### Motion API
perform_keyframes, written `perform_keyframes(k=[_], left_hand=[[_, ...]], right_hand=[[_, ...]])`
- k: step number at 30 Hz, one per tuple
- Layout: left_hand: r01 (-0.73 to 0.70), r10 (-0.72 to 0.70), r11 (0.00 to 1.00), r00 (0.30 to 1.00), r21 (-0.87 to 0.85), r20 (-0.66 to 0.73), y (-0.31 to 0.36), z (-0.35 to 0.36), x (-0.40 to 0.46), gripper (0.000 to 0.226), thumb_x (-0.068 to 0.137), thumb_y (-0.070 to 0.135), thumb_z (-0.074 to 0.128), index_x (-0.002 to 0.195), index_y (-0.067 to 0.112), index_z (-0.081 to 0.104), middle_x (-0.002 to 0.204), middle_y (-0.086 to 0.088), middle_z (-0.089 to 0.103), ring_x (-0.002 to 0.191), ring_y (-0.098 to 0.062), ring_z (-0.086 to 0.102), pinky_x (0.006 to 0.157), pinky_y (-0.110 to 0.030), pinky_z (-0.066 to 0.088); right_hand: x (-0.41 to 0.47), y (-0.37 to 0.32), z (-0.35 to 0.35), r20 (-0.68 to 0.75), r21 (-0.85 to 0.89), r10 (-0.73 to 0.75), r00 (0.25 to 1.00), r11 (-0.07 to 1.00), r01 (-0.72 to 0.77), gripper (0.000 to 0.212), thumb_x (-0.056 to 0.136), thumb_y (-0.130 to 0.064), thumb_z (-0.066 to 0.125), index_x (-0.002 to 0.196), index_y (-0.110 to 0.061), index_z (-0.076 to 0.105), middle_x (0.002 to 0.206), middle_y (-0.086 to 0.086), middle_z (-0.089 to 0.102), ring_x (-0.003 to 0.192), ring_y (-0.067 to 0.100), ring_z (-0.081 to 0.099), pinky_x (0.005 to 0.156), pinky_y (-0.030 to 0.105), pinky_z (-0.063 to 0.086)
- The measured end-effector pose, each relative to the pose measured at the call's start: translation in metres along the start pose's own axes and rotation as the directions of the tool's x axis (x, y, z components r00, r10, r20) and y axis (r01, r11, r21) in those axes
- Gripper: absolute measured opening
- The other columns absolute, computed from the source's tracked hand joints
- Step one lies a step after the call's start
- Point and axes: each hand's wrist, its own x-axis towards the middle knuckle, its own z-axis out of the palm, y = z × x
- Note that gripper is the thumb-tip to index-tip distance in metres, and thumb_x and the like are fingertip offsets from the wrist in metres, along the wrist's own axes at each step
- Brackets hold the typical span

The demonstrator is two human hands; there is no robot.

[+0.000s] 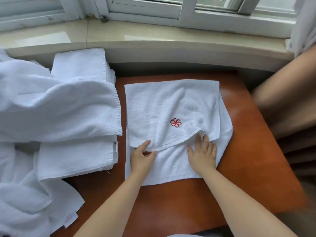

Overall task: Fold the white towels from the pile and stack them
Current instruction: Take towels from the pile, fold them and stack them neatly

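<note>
A white towel (171, 108) lies in the middle of the frame on a brown table (248, 142). It has a small red mark (175, 122) sewn on it. The top layer is folded over, and its edge runs across the lower part of the towel.

The left hand (142, 156) pinches that folded edge between thumb and fingers. The right hand (202, 151) is open and flat, with its fingertips tucked just under the same edge.

The towel looks soft, light and floppy. It will sag and wrinkle, so I think it is best held at the edge with both hands spread apart, near the corners.

At the left of the frame sits a stack of folded towels (75, 156), just beside the towel. A loose pile of towels (42, 103) drapes over it. The bare table at the right and bottom gives open room. The window ledge (153, 41) blocks the top, and the table edge is near on the right.
</note>
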Motion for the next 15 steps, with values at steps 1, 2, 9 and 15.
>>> perform_keyframes(k=[1,2,9,15], left_hand=[[-0.001,0.001,1.000,1.000,0.001,-0.004,0.002,0.001,0.003,0.047,0.082,0.018,0.073,0.126,0.031,0.061,0.106,0.012,0.062,0.079,0.014,0.057,0.066,0.003,0.041],[-0.002,0.002,1.000,1.000,0.002,-0.008,0.004,0.001,0.006,0.047,0.082,0.018,0.073,0.125,0.032,0.061,0.104,0.012,0.062,0.078,0.016,0.056,0.066,0.003,0.040],[-0.006,0.008,1.000,0.997,0.020,-0.079,0.016,0.007,0.029,0.047,0.081,0.017,0.073,0.124,0.031,0.063,0.101,0.010,0.064,0.078,0.007,0.060,0.067,0.002,0.042],[-0.009,0.013,0.999,0.993,0.038,-0.119,0.026,0.012,0.045,0.046,0.081,0.019,0.074,0.122,0.035,0.063,0.099,0.009,0.063,0.080,0.003,0.060,0.064,0.001,0.043]], right_hand=[[0.004,-0.001,-0.001,-0.004,-0.013,-0.005,1.000,1.000,0.005,0.068,0.099,-0.049,0.028,0.153,-0.016,0.006,0.156,0.014,0.008,0.139,0.030,0.022,0.117,0.042,0.002],[0.008,-0.003,-0.002,-0.007,-0.020,-0.010,1.000,1.000,0.010,0.068,0.098,-0.049,0.028,0.153,-0.016,0.006,0.156,0.014,0.009,0.138,0.030,0.022,0.117,0.042,0.002],[0.037,-0.003,-0.003,0.003,-0.008,-0.064,0.998,0.998,0.064,0.068,0.099,-0.050,0.024,0.154,-0.017,0.002,0.158,0.012,0.005,0.141,0.029,0.018,0.117,0.042,-0.002],[0.062,-0.002,-0.008,0.028,0.036,-0.095,0.995,0.995,0.094,0.066,0.099,-0.051,0.022,0.153,-0.018,0.006,0.158,0.009,0.001,0.143,0.027,0.012,0.117,0.041,-0.006]])
